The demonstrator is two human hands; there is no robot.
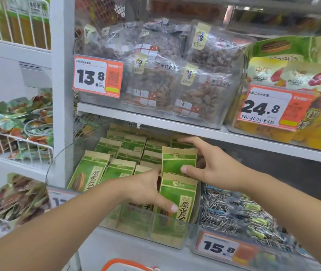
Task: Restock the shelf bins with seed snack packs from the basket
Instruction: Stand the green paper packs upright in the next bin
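1. At far left, wire baskets (19, 145) hold loose green and red snack packets.
2. The clear shelf bin (167, 234) on the lower shelf holds rows of upright green-and-brown seed snack packs (116, 151).
3. The left hand (146, 189) reaches into the bin, thumb against the front pack (177, 200) in the right-hand row; its fingers are hidden, so I cannot tell the grip.
4. The right hand (212, 167) has a spread grip, thumb on the second pack (178, 159), fingers reaching behind it.
5. Right of that, a bin of striped seed packets (239, 216) carries a 15.8 price tag (219, 247).
6. The orange basket rim (124, 266) shows at the bottom edge.
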